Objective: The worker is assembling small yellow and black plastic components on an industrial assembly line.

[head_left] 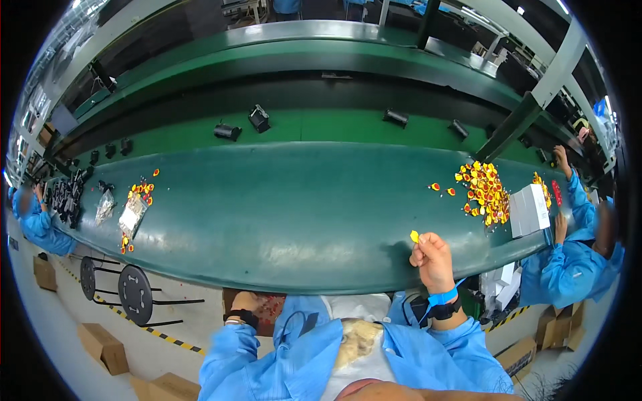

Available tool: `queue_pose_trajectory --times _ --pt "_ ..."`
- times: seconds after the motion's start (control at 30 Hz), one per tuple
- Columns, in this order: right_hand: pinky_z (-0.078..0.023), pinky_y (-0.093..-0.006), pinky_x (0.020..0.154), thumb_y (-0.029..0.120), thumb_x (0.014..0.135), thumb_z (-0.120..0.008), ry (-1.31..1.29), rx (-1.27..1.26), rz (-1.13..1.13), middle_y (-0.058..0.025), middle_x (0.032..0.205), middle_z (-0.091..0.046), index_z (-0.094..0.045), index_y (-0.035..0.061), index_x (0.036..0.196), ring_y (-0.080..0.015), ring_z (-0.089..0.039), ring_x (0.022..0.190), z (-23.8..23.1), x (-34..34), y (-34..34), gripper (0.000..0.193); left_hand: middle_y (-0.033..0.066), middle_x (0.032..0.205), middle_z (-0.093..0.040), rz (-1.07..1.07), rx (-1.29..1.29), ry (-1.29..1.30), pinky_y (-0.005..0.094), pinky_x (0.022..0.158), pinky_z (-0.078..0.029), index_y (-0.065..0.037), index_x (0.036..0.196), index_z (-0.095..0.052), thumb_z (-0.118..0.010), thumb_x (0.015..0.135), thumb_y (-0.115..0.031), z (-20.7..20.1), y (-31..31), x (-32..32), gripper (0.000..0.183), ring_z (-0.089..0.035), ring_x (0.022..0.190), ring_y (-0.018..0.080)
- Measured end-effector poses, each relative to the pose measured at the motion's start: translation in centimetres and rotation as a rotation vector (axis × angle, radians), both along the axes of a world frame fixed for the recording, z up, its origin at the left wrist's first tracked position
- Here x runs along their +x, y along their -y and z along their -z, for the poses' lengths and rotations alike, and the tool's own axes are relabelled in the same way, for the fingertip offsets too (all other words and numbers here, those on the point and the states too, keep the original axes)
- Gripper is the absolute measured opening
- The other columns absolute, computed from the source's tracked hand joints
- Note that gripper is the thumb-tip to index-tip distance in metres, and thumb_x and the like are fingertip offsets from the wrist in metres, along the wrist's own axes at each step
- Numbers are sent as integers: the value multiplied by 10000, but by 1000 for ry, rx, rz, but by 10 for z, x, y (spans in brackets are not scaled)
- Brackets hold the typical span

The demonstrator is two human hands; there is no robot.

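Above the near right part of the green bench (287, 200), my right hand (433, 259) pinches a small flat yellow piece (414, 236) between thumb and fingertips. Low at the bench's front edge, my left hand (246, 301) is beside an open cardboard box (229, 299) with small red parts (269, 309) in it. The fingers of that hand cannot be made out clearly. To the right of my right hand lies a heap of small yellow-and-red pieces (487, 190), with a few strays at its left side.
A white box (529, 210) stands by the heap, near a co-worker in blue (572, 260). At left are more yellow-and-red pieces (141, 189), a plastic bag (132, 215) and black parts (67, 199). Black units (259, 118) sit along the far green strip. Round stools (135, 295) stand below.
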State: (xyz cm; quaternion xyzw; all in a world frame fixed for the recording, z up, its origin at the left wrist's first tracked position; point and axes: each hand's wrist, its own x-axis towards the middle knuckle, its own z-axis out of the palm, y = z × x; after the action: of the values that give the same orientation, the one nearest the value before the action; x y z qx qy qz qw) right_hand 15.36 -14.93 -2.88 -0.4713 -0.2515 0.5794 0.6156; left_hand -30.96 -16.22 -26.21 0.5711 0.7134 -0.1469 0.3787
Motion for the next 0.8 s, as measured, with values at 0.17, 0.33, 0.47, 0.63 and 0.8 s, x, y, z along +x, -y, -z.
queue_pose_trajectory --times 0.17,0.33,0.47,0.63,0.8 --pt "-325 -224 470 124 901 -562 63 21 -12 -23 610 -507 -556 33 803 -81 -402 499 6 -9 -13 133 192 937 -669 10 304 333 364 816 -483 -70 1033 -671 -575 655 22 -22 8 -33 401 -632 889 327" --pt "-326 -189 460 156 889 -599 167 10 -12 18 590 -514 -590 31 759 -41 -420 507 16 -12 -20 181 170 779 -667 -8 191 181 367 716 -508 -5 786 -687 -722 689 -198 -100 5 -22 218 -653 755 297" --pt "-327 -178 462 168 894 -594 230 -1 11 37 592 -510 -594 41 759 -24 -424 516 22 -3 -21 186 84 544 -589 86 20 247 287 514 -434 14 597 -622 -730 729 -179 -194 -19 27 257 -538 522 125" --pt "-326 -179 471 169 898 -591 337 32 27 46 607 -506 -583 48 763 -14 -418 535 26 3 -24 182 35 549 -605 8 -57 747 235 497 -410 -1 570 -590 -670 803 -119 -244 -46 59 273 -530 519 70" --pt "-331 -185 500 140 893 -596 445 40 -50 50 635 -510 -574 36 776 -12 -411 570 28 -2 -28 157 39 677 -624 54 213 828 240 570 -443 1 716 -616 -626 832 -58 -251 -95 101 131 -560 620 92"
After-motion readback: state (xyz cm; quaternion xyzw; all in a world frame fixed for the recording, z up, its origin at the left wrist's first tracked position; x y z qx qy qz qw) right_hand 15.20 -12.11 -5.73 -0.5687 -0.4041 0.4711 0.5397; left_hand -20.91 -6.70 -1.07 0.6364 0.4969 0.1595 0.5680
